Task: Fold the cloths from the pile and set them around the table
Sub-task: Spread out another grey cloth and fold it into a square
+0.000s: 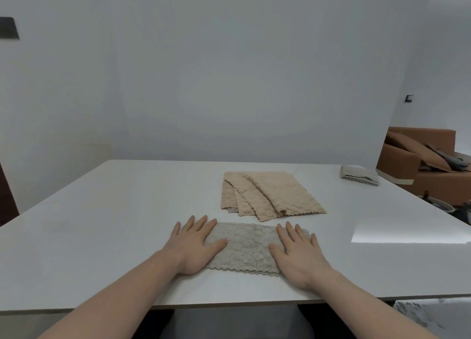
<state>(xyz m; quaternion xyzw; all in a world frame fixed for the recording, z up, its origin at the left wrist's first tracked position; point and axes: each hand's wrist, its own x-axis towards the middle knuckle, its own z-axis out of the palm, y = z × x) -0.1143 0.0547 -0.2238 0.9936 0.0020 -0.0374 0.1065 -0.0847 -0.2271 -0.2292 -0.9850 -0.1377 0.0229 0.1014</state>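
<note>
On a white table [102,224] a grey cloth [247,248] is being pressed flat by left hand [196,247] and right hand [299,254], fingers straight and spread; a beige pile [270,196] is lying just beyond

A brown sofa [418,165] is standing far to the right of the hands, loose cushions [418,150] lying on it. A dark wall switch [409,98] is showing above it; a dark panel [9,28] is hanging upper left.
</note>
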